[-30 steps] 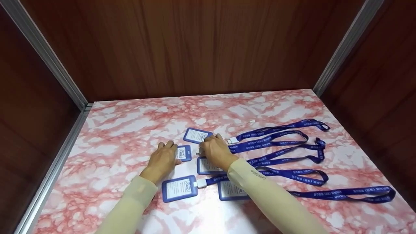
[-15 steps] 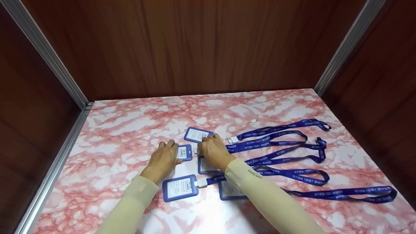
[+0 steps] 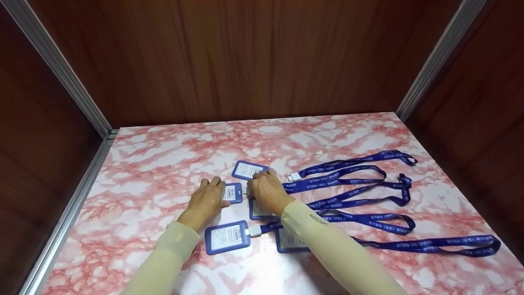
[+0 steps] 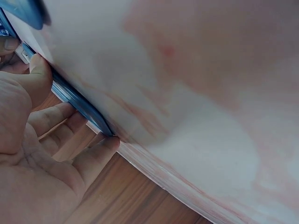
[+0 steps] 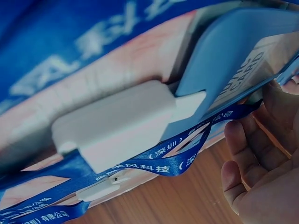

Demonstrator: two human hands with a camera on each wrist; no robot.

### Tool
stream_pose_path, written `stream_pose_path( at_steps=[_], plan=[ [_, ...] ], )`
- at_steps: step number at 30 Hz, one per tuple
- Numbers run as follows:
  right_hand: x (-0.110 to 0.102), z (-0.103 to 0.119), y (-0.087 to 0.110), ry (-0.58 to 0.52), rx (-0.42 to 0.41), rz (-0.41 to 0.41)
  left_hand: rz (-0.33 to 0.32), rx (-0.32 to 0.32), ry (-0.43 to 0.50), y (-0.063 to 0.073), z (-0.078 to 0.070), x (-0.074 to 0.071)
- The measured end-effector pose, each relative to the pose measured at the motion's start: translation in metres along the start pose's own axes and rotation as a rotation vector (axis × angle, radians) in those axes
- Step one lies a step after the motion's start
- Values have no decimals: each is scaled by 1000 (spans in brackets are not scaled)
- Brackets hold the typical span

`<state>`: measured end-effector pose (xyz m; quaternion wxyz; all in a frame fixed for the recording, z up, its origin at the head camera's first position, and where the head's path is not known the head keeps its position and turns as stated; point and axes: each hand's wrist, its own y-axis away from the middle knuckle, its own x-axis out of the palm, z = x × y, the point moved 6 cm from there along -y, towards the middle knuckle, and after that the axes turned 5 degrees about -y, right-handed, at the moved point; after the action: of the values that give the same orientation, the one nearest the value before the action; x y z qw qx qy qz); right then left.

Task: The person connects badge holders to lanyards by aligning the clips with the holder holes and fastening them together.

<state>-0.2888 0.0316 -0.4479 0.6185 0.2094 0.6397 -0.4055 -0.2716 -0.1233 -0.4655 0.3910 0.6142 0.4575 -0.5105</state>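
My left hand [image 3: 204, 203] grips a small blue-framed ID badge holder [image 3: 234, 193] flat on the table. The left wrist view has the thumb at one long edge of the badge holder [image 4: 84, 109] and fingers along the other. Just to its right, my right hand [image 3: 268, 190] pinches the end of a blue printed lanyard [image 3: 315, 181]. A bit of that end pokes out beside the badge's slot; whether they are joined is too small to tell. In the right wrist view the fingertips of my right hand [image 5: 266, 172] are partly hidden behind a lanyard strap [image 5: 224, 116].
Behind my hands lies another badge holder [image 3: 247, 169], apart from a lanyard's white clip [image 3: 293, 177]. Nearer me are a badge [image 3: 227, 237] on its clip [image 3: 254, 230] and two more badges [image 3: 258, 209], [image 3: 288, 241]. Lanyard loops [image 3: 389, 223] spread right. Brown panels [image 3: 245, 61] enclose the table.
My right hand has edged slightly left with the lanyard, closer to the badge. The left hand keeps its hold and has barely moved.
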Motion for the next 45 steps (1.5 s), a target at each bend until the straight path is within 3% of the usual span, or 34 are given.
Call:
stream_pose_path(
  at_steps=[9,27,45],
  plan=[
    [-1,2,-1,12,-5,3,-10,8,3,0,-1,-1],
    [1,7,-1,-69,-23,-10,-24,15,24,-1,-3,0],
    [9,14,-6,-22,-18,37,-59,39,31,-2,-2,1]
  ],
)
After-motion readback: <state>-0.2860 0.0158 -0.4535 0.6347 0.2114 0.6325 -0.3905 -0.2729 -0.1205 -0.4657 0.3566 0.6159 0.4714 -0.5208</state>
